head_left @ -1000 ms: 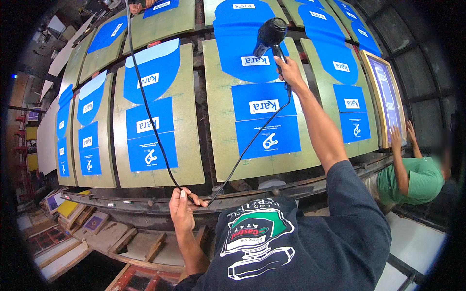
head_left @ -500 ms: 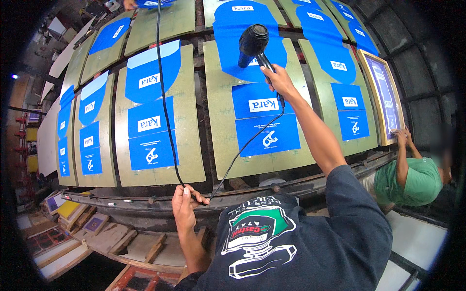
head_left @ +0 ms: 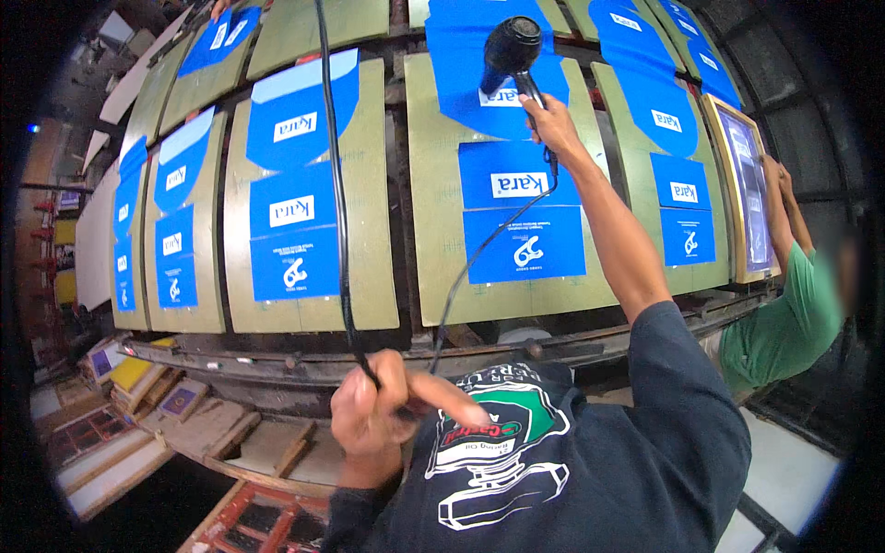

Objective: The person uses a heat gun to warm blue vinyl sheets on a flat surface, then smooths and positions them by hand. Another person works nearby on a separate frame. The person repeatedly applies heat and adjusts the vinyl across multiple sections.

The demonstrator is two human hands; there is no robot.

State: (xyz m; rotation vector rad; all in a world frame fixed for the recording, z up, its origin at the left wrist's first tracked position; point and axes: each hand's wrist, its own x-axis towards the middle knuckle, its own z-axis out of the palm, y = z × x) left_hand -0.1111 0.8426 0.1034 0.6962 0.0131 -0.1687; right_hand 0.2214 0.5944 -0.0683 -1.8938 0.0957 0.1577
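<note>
A black hair dryer (head_left: 510, 51) is in my right hand (head_left: 553, 124), gripped by its handle, nozzle angled down over a blue printed fabric panel (head_left: 456, 97) on an olive-green board (head_left: 429, 304). My left hand (head_left: 378, 405) is low in front of my dark T-shirt, bent fingers around the black cord (head_left: 341, 230) and index finger stretched out to the right. The cord runs up past the top of the picture; another length loops down from the dryer to this hand.
Blue printed pieces (head_left: 290, 267) lie on rows of boards. At the right, a co-worker in green (head_left: 774, 336) holds a wooden screen frame (head_left: 747, 275). Another person's hand (head_left: 219, 7) is at the top left. A metal rail (head_left: 258, 355) edges the table; timber racks (head_left: 194, 424) stand lower left.
My left hand has come closer and lower, its index finger extending rightward. The dryer has shifted slightly within view. The co-worker's hands have moved up along the screen frame.
</note>
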